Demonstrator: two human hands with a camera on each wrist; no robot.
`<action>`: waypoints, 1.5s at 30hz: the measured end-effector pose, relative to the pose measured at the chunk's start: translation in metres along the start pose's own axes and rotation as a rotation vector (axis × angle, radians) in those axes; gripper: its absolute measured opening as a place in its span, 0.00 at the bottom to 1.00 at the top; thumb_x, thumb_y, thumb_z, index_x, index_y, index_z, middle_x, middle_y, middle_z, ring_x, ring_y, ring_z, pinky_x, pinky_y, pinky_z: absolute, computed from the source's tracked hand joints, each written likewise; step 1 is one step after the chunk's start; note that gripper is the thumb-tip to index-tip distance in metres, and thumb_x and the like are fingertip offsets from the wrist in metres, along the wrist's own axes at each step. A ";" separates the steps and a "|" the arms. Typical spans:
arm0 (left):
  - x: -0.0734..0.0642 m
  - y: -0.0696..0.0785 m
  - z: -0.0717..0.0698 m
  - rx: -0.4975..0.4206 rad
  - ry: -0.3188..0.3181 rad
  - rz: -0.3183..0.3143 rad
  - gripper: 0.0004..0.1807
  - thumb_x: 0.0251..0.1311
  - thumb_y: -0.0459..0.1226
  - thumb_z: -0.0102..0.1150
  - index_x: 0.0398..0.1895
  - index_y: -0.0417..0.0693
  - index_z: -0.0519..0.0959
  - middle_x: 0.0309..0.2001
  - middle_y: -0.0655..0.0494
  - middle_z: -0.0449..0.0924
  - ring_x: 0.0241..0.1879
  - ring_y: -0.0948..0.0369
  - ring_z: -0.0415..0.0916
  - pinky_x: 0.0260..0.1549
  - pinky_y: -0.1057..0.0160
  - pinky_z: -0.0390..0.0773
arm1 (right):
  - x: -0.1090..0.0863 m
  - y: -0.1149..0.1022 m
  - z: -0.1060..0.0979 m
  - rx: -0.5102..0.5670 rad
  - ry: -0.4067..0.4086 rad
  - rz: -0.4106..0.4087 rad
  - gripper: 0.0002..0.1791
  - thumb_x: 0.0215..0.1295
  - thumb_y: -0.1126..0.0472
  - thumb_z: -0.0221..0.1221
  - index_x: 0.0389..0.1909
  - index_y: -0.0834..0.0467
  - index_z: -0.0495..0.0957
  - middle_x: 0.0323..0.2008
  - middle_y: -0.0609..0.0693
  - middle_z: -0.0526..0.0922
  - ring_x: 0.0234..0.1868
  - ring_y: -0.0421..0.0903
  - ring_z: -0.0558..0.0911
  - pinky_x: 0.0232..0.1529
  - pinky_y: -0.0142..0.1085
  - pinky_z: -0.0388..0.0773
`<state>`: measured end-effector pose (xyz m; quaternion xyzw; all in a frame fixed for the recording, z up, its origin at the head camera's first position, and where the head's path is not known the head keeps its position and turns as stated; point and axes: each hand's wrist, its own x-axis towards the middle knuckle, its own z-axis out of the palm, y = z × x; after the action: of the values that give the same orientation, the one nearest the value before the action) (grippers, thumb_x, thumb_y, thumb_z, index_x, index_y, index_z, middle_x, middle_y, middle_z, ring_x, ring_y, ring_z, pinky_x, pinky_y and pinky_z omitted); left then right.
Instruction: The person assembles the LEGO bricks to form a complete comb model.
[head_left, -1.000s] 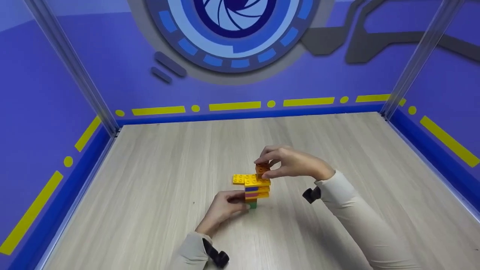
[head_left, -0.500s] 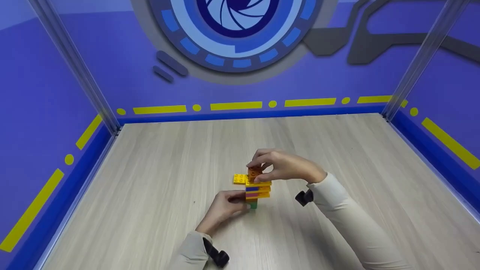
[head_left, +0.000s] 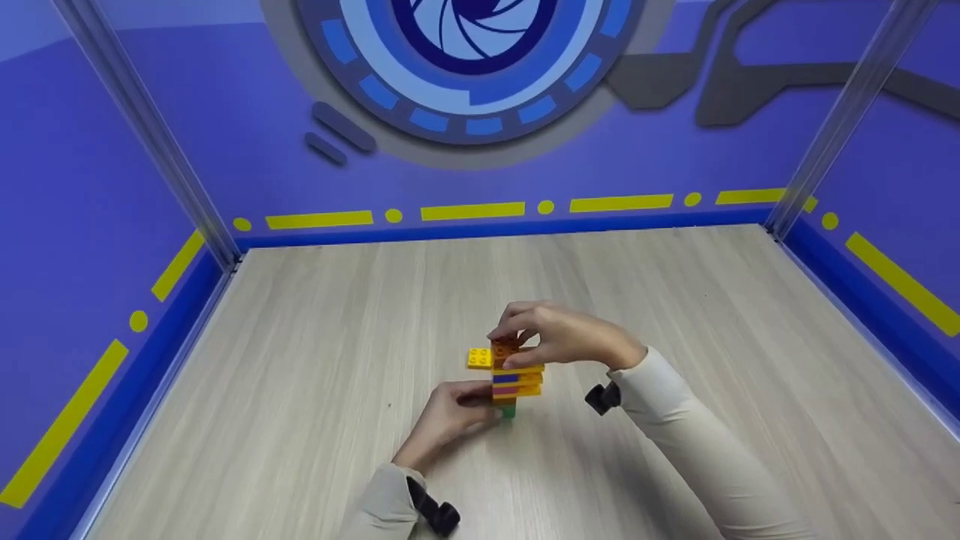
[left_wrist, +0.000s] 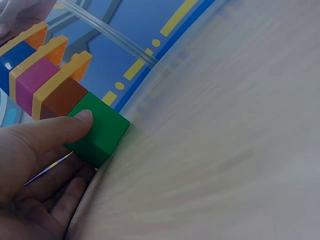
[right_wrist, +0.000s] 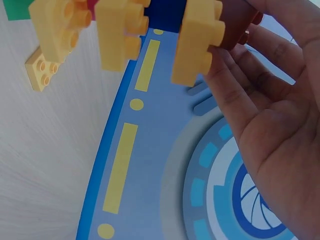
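A tower of toy building bricks stands on the table. Its base is a green brick [left_wrist: 107, 125], with a brown brick [left_wrist: 65, 97], a magenta brick [left_wrist: 36, 85] and a blue brick [right_wrist: 168, 14] higher up. Yellow bricks [right_wrist: 192, 42] sit between these and jut out to one side, studs showing. My left hand [head_left: 446, 416] grips the base, thumb on the green brick and fingers behind it. At the top my right hand [head_left: 570, 334] pinches another brown brick [right_wrist: 237, 22] between thumb and fingers, right against the uppermost yellow brick.
One loose yellow brick [right_wrist: 40, 70] lies on the wooden table [head_left: 337, 337] behind the tower. Blue patterned panels [head_left: 225, 135] wall in the back and sides, with metal posts [head_left: 150, 135] at the corners.
My right hand has moved left and slightly down with the brown brick, onto the tower's near left end. My left hand keeps its grip at the base.
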<state>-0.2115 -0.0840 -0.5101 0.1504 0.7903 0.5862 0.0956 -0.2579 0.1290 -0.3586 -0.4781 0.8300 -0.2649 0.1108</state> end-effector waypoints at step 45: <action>0.001 0.002 0.001 0.028 0.008 0.008 0.21 0.52 0.34 0.68 0.52 0.50 0.82 0.49 0.54 0.85 0.50 0.58 0.80 0.52 0.60 0.79 | 0.003 -0.013 -0.003 -0.103 -0.015 0.063 0.20 0.60 0.57 0.65 0.51 0.61 0.80 0.44 0.52 0.80 0.44 0.44 0.83 0.46 0.32 0.82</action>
<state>-0.2117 -0.0827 -0.5082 0.1525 0.7983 0.5760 0.0879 -0.2513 0.1216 -0.3491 -0.4589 0.8564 -0.2144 0.1006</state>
